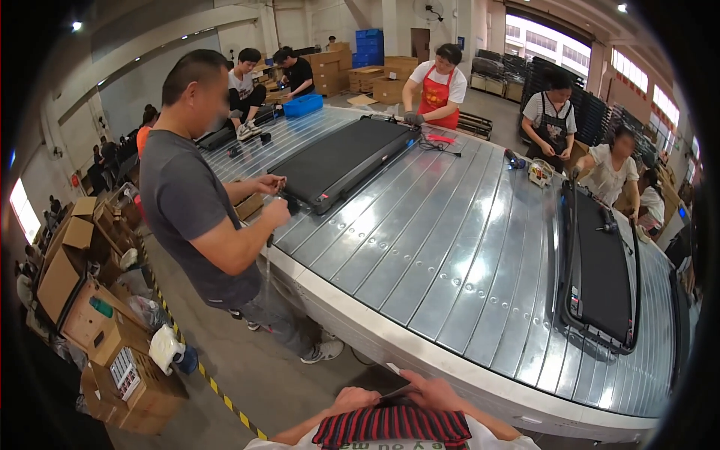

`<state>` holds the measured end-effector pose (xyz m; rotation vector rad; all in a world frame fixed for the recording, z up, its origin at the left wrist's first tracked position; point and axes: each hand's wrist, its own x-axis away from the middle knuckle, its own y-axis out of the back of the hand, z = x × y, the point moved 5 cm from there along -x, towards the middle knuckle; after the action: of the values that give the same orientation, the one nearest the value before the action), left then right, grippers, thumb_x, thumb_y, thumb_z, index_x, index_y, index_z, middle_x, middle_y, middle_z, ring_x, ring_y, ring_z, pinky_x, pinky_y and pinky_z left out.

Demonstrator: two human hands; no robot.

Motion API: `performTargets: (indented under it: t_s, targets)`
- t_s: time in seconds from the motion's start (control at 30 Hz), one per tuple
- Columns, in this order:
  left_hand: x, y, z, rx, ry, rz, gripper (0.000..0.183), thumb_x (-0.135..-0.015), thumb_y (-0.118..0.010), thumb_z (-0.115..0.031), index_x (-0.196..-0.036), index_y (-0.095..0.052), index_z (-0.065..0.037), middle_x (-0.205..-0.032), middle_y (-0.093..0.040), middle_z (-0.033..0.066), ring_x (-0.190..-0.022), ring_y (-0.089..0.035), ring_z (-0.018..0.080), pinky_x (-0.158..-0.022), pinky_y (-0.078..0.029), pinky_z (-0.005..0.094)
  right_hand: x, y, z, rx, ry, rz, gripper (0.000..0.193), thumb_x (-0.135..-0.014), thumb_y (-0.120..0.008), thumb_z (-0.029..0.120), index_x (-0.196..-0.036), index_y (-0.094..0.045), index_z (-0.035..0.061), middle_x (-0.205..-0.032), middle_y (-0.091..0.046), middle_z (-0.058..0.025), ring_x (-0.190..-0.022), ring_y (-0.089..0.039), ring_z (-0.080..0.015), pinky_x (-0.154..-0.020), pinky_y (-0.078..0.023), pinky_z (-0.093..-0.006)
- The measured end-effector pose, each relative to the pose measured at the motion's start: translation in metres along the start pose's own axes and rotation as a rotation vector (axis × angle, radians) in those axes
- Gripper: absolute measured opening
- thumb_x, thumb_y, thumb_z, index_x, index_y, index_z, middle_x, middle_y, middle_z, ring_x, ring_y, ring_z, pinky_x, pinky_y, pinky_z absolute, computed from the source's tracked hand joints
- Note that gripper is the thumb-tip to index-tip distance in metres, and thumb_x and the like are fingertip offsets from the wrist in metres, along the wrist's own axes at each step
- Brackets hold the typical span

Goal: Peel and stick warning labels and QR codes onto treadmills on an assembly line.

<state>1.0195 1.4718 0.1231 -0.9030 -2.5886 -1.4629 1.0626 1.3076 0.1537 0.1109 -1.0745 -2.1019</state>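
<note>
Close to my body, at the bottom of the view, my left hand is closed, its fingers curled at the edge of a dark, thin piece. My right hand is closed too, at the other side of that piece. A small white tip shows by its fingers. What the dark piece is cannot be made out, and its lower part is hidden. Red-and-black striped cloth lies just below both hands. Beyond them is the near edge of a long metal-slatted table.
At left a person in grey works at a black framed panel. Another black panel lies at right, with people beside it. A blue bin, power tool and cable sit on the table. Cardboard boxes stand left.
</note>
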Motion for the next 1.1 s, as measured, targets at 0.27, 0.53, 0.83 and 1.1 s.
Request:
performTargets:
  t_s: [0.27, 0.53, 0.83, 1.1]
  targets:
    - [-0.050, -0.028, -0.067, 0.013, 0.032, -0.028, 0.021, -0.076, -0.045, -0.027, -0.086, -0.057, -0.013, -0.072, -0.058, 0.0152, -0.074, -0.057, 0.0345, -0.063, -0.043, 0.0434, 0.056, 0.043, -0.054, 0.037, 0.027, -0.044, 0.049, -0.076, -0.052, 0.018, -0.122, -0.035, 0.0147, -0.086, -0.063, -0.0052, -0.072, -0.058, -0.0322, -0.062, -0.046, -0.0398]
    - [-0.135, -0.069, -0.163, -0.130, -0.040, 0.010, 0.018, -0.076, -0.046, -0.026, -0.079, -0.055, -0.010, -0.070, -0.059, 0.0155, -0.071, -0.057, 0.0354, -0.060, -0.043, 0.0454, 0.143, 0.099, -0.153, -0.036, -0.016, -0.171, 0.055, -0.072, -0.059, 0.013, -0.123, -0.036, 0.0139, -0.086, -0.064, -0.0043, -0.075, -0.060, -0.0281, -0.066, -0.048, -0.0347]
    - [-0.207, -0.098, -0.261, -0.219, -0.130, 0.041, 0.016, -0.077, -0.044, -0.019, -0.077, -0.054, -0.007, -0.071, -0.059, 0.0168, -0.070, -0.058, 0.0358, -0.061, -0.044, 0.0458, 0.218, 0.154, -0.235, -0.147, -0.036, -0.309, 0.055, -0.071, -0.061, 0.009, -0.121, -0.040, 0.0119, -0.085, -0.064, -0.0047, -0.076, -0.061, -0.0269, -0.066, -0.048, -0.0319]
    - [-0.210, -0.082, -0.253, -0.197, -0.090, -0.014, 0.014, -0.076, -0.045, -0.018, -0.076, -0.054, -0.008, -0.067, -0.058, 0.0156, -0.068, -0.057, 0.0352, -0.058, -0.043, 0.0459, 0.200, 0.164, -0.229, -0.166, -0.006, -0.235, 0.054, -0.071, -0.061, 0.008, -0.121, -0.040, 0.0109, -0.085, -0.064, -0.0049, -0.075, -0.061, -0.0265, -0.067, -0.047, -0.0312]
